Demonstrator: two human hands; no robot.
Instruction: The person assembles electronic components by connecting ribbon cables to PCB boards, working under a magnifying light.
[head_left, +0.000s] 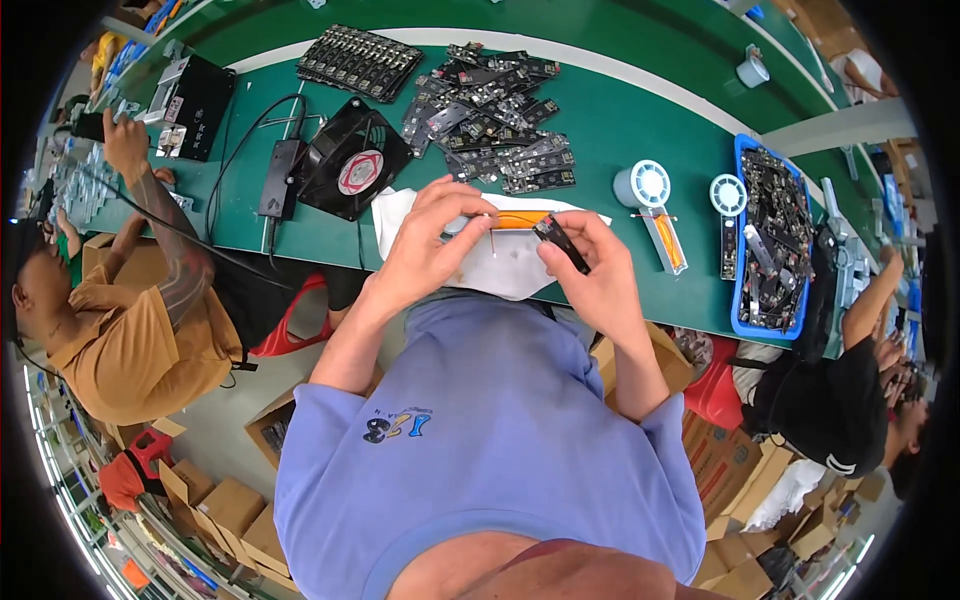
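My left hand (428, 245) is closed on a small white handheld fan (458, 227), thumb and fingers pinching it over the white cloth (500, 272). An orange cylindrical part (522, 218) shows along the fan's handle, and a thin wire hangs below my left fingers. Between the thumb and fingers of my right hand (603, 278) is a narrow black circuit board (562, 243), tilted, at the right end of the orange part. Whether the board touches the handle I cannot tell. Most of the fan's head is hidden behind my left hand.
Another handheld fan (650, 187) lies to the right, orange inside its handle. Loose circuit boards (495, 110) are heaped at the back, beside a stacked block of boards (358, 62). A black cooling fan (355, 160) stands left. A blue tray (741, 250) of boards sits right. Co-workers flank me.
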